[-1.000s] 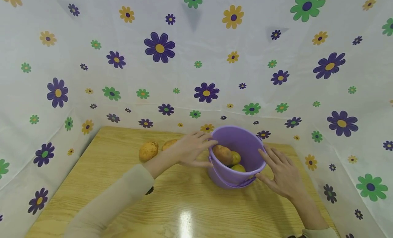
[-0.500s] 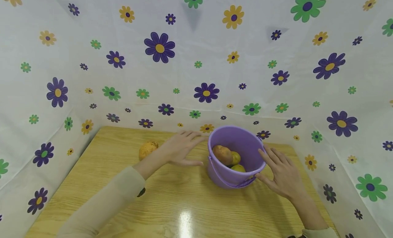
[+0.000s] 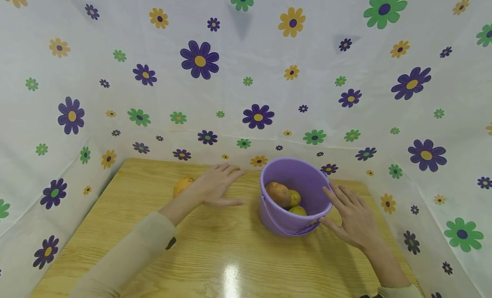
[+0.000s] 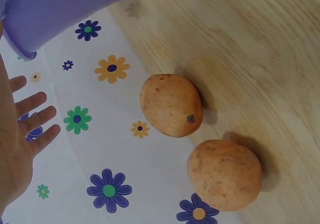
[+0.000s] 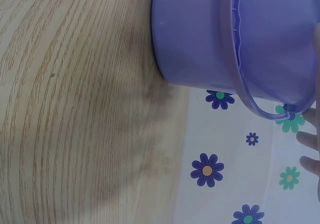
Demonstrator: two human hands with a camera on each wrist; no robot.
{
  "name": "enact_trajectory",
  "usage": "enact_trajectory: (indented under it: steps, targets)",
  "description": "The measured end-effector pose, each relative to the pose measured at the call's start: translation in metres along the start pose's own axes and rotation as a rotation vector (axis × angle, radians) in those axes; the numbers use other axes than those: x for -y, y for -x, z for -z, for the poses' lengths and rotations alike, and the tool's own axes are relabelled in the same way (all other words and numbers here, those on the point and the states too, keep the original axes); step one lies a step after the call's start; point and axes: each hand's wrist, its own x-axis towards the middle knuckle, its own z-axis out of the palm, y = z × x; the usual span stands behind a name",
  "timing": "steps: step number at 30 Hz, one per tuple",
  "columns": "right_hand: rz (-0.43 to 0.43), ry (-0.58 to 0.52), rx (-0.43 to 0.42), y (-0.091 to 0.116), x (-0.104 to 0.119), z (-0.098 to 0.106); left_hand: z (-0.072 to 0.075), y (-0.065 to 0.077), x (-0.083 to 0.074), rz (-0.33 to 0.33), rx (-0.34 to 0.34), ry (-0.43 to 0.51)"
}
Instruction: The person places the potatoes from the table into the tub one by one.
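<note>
My left hand hovers over the back of the table, fingers stretched out with nothing in them. Two brown potatoes lie near it in the left wrist view: one nearer the bucket, the other beyond it. From the head, one potato shows partly past the left wrist; the second is hidden. A purple bucket stands upright right of centre. Inside it rest a brown potato and two yellowish round items. My right hand has its extended fingertips at the bucket's right rim, thumb lower.
The wooden table is enclosed by a white flowered cloth at the back and sides. The bucket's purple handle hangs down along its near side.
My left hand has drawn away from the bucket's left rim, moving left over the potatoes and covering one of them. The right hand and the bucket have stayed in place.
</note>
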Motion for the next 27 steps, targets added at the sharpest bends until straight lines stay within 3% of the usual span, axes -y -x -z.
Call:
enact_trajectory:
  steps: [18, 27]
  targets:
    - [-0.004, -0.002, 0.001, 0.000, 0.001, 0.000, -0.029, 0.015, 0.030, 0.057, -0.010, -0.037]
    - [0.000, 0.000, -0.014, 0.000, 0.002, 0.000, -0.045, 0.018, 0.038, 0.072, -0.005, -0.122]
